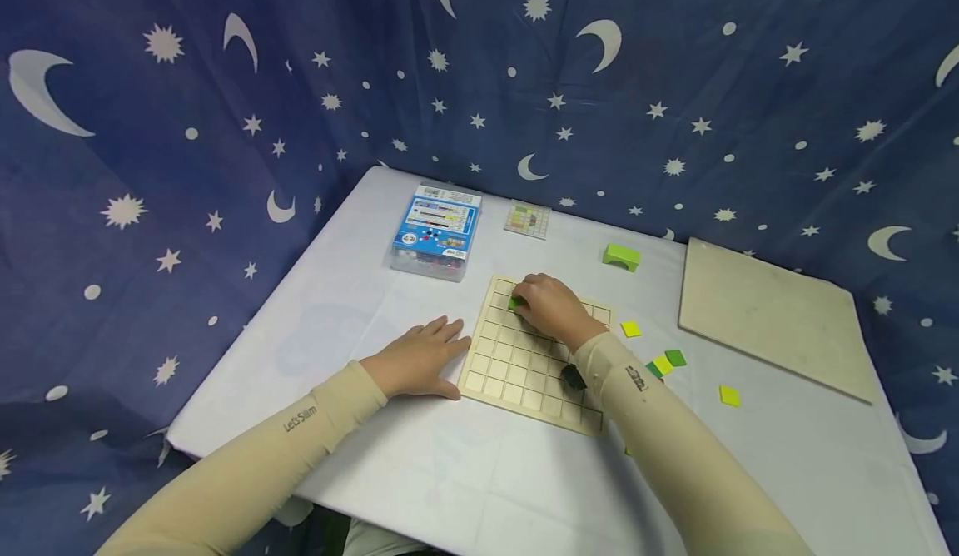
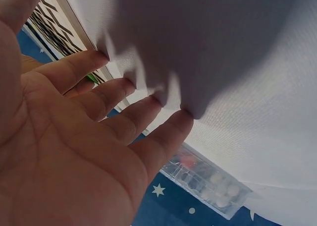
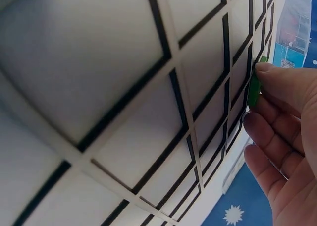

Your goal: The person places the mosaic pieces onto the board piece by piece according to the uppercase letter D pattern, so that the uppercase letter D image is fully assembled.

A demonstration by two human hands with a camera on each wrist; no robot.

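Observation:
A pale wooden grid board (image 1: 504, 366) lies on the white table, its cells outlined by dark grooves. My right hand (image 1: 553, 306) is over its far left part and pinches a small green tile (image 1: 515, 302) between thumb and fingers. In the right wrist view the green tile (image 3: 254, 89) stands on edge against the grid. My left hand (image 1: 421, 358) rests on the tablecloth beside the board's left edge, fingers spread. The left wrist view shows this palm (image 2: 74, 141) with its fingertips touching the cloth. My right forearm hides part of the board's right side.
Behind the board are a clear box with a blue label (image 1: 436, 231) and a small pattern card (image 1: 528, 219). A green arch block (image 1: 621, 257), a yellow tile (image 1: 630, 329), more loose tiles (image 1: 676, 358) and a large wooden panel (image 1: 772, 319) lie to the right.

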